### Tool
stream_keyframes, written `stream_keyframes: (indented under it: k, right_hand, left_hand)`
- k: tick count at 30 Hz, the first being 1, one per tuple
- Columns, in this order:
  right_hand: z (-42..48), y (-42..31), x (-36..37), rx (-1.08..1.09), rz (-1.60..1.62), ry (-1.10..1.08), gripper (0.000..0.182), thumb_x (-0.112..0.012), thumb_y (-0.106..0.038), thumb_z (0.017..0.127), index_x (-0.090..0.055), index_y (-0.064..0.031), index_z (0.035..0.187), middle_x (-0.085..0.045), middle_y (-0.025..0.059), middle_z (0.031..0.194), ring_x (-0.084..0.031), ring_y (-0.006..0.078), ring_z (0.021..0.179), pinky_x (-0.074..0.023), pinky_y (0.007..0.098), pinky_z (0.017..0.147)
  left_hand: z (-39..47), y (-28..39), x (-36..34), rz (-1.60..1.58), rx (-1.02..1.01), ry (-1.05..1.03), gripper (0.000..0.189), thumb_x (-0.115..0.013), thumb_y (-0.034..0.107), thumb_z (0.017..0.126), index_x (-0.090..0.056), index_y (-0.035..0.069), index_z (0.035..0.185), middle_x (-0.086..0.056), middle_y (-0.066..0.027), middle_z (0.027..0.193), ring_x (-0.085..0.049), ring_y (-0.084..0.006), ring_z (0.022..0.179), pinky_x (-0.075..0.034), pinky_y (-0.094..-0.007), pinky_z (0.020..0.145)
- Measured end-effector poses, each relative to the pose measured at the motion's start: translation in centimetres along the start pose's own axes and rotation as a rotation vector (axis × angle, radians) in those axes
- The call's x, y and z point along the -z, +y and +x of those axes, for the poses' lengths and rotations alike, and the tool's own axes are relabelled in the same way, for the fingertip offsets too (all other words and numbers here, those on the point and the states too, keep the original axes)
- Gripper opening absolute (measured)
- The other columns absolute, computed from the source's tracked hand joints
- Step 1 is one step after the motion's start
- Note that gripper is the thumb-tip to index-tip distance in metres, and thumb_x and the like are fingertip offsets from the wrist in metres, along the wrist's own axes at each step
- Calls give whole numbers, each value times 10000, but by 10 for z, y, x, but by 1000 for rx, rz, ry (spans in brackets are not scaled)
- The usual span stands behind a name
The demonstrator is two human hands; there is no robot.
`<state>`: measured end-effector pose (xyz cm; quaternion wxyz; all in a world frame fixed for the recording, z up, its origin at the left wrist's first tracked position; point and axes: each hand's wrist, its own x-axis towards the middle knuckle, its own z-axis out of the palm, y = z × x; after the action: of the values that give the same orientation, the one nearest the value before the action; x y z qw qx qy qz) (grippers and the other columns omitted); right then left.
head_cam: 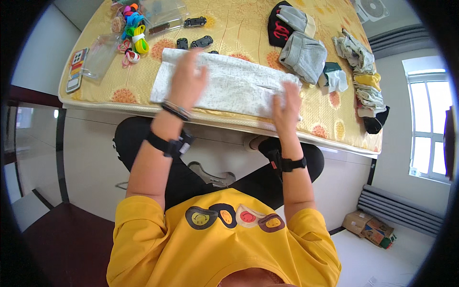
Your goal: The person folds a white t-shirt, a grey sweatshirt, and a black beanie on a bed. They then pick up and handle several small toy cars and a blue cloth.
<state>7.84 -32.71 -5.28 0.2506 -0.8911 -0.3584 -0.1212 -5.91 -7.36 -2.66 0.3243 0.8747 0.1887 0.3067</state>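
Observation:
A pale grey-white mottled garment [233, 84], folded into a long strip, lies along the near edge of a mattress with a yellow floral cover. Over its left part is my left hand [188, 80], blurred, fingers spread. My right hand [287, 106] is at the strip's right end, thumb apart from the fingers, also blurred. Neither hand grips anything that I can see; whether they touch the cloth is unclear. Several black toy cars [202, 42] lie just beyond the strip, one partly hidden by it.
Grey folded clothing [303, 57] and a black knit hat [279, 27] lie at the back right. Farther right is a row of folded clothes [369, 97]. At left are coloured bands [140, 39], clear plastic packaging [101, 55] and a boxed item [77, 70]. The mattress edge [222, 120] runs before my knees.

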Motion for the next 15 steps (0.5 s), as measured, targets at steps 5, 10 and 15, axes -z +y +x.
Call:
stream_keyframes:
  k: [5, 10, 15]
  right_hand:
    - [-18, 56, 15, -564, 70, -32, 710, -617, -387, 795, -371, 16, 1325, -560, 239, 1110, -535, 339, 1038, -404, 408, 899]
    - [8, 65, 17, -752, 309, -197, 837, -706, -380, 718, -346, 91, 1310, -620, 178, 972, -605, 251, 842, -470, 326, 747]
    - [18, 72, 31, -934, 944, -282, 424, -656, -203, 796, -554, 74, 1101, -640, 91, 902, -599, 151, 744, -473, 269, 680]
  left_hand:
    - [-24, 85, -101, -329, -163, -204, 511, -513, 213, 863, -386, -68, 1271, -384, -278, 1324, -359, -380, 1252, -288, -408, 1053]
    - [-26, 79, -144, -76, -50, -243, 587, -469, 271, 868, -315, -90, 1304, -281, -325, 1362, -260, -414, 1297, -239, -435, 1071]
    - [-30, 78, -144, -136, -54, -170, 600, -470, 273, 865, -302, -90, 1311, -265, -325, 1371, -243, -426, 1301, -222, -449, 1076]
